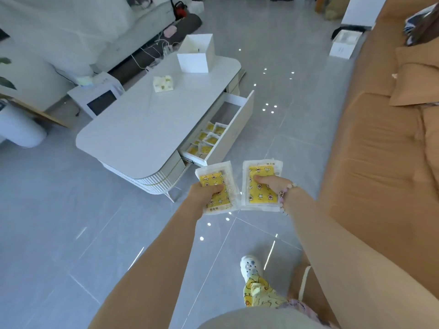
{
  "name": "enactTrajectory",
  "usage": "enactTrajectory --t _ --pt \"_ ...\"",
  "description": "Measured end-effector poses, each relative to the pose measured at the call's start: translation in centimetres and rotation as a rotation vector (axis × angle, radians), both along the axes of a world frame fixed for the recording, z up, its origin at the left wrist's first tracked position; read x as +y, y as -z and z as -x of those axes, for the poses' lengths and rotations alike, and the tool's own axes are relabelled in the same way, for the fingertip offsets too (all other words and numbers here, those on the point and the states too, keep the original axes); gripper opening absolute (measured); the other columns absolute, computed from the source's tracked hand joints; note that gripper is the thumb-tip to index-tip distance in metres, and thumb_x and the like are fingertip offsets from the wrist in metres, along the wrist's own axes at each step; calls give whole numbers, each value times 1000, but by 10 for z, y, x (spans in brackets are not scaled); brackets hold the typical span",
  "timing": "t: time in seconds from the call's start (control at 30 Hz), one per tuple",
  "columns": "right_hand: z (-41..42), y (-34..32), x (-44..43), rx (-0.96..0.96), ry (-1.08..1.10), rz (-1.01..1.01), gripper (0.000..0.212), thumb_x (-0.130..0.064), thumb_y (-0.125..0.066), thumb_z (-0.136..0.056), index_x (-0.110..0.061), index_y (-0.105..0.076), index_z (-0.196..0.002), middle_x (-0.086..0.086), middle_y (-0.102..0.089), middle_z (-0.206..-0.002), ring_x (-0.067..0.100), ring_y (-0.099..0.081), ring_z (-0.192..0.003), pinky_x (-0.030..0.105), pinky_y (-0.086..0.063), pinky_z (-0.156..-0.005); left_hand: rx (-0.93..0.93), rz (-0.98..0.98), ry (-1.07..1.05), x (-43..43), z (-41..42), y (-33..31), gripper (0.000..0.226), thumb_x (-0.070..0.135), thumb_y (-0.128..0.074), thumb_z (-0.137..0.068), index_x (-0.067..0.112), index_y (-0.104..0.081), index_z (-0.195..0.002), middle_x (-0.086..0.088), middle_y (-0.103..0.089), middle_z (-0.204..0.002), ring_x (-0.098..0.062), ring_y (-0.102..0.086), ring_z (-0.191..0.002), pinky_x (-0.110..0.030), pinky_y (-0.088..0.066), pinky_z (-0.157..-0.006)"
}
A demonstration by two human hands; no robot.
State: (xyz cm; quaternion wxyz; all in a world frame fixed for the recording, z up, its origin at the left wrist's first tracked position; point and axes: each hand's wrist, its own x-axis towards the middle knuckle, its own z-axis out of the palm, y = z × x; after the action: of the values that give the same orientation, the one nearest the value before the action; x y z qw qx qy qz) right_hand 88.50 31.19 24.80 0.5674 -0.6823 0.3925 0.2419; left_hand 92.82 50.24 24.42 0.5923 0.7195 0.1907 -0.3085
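Note:
I stand on a grey tiled floor with both arms stretched forward. My left hand [206, 191] grips a clear plastic packet with a yellow patterned insert [215, 179], thumb across its front. My right hand [273, 184] grips a second, similar packet [259, 194] just to the right of the first. Both packets hang in the air in front of the white coffee table [142, 124]. The table's drawer [237, 129] is pulled open, and several more yellow packets [207, 140] lie inside it.
On the tabletop stand a white open box [194, 60] and a small patterned tissue pack [163, 83]. An orange-brown sofa [384, 148] runs along the right. A white appliance [97, 100] sits left of the table. My foot in a white shoe [250, 267] is below.

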Motion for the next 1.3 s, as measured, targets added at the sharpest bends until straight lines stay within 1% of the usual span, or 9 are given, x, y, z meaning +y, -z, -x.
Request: enactTrajectory --t 0.1,0.33,0.53,0.77,0.87,0.93,1.03,1.13,1.3 --pt "-33 -2 -20 38 -39 22 52 -51 -57 -88 -12 -57 -123 6 -61 -111 19 -60 -99 23 -40 -58 10 -22 -16 -17 -32 0 9 7 -67 -85 12 -61 -87 -7 -65 -93 -19 -63 -74 -30 -52 -68" --pt "-111 0 -51 85 -152 82 61 -51 -49 -92 -9 -47 -136 13 -52 -134 25 -58 -111 29 -46 -83 19 -45 -76 -49 -113 8 17 8 -69 -83 8 -63 -98 -10 -66 -100 -22 -64 -80 -37 -51 -79" --pt "-172 10 -74 99 -99 58 60 -54 -61 -83 -12 -53 -127 7 -54 -132 21 -60 -111 22 -38 -51 52 -37 -100 -70 -168 27 16 9 -70 -83 9 -63 -98 -7 -67 -95 -21 -65 -79 -34 -54 -72" --pt "-256 23 -97 157 -126 85 59 -48 -63 -85 -6 -53 -125 11 -56 -126 16 -55 -70 25 -42 -54 107 -57 -136 -90 -250 54 23 12 -72 -82 9 -62 -102 -9 -67 -100 -26 -64 -89 -37 -52 -81" --pt "-312 24 -105 146 -128 90 41 -42 -64 -87 -9 -54 -110 5 -57 -107 18 -59 -87 29 -50 -73 126 -35 -187 -95 -297 60 26 12 -72 -82 6 -63 -105 -10 -67 -101 -25 -64 -88 -37 -52 -79" --pt "-356 26 -108 156 -154 92 50 -45 -67 -83 -6 -57 -112 1 -60 -111 18 -63 -93 26 -49 -63 133 -23 -230 -97 -332 64 24 11 -71 -82 6 -63 -104 -9 -67 -100 -25 -64 -88 -37 -52 -79" --pt "-416 23 -114 174 -224 124 61 -52 -67 -79 -9 -57 -120 4 -59 -119 17 -56 -73 22 -37 -42 140 -20 -347 -100 -380 70 16 8 -70 -82 10 -60 -94 -7 -66 -94 -25 -62 -87 -38 -51 -79" --pt "-468 21 -136 178 -226 167 56 -52 -68 -79 -10 -57 -115 6 -60 -115 15 -45 -55 20 -30 -39 151 -76 -411 -106 -422 77 12 11 -71 -81 14 -59 -82 -9 -66 -96 -28 -64 -90 -43 -53 -85" --pt "-522 36 -177 212 -139 145 57 -47 -75 -74 -10 -62 -115 7 -65 -116 22 -64 -105 29 -53 -64 180 -102 -430 -125 -479 82 14 13 -70 -82 17 -58 -76 -9 -65 -96 -29 -64 -95 -44 -52 -91"
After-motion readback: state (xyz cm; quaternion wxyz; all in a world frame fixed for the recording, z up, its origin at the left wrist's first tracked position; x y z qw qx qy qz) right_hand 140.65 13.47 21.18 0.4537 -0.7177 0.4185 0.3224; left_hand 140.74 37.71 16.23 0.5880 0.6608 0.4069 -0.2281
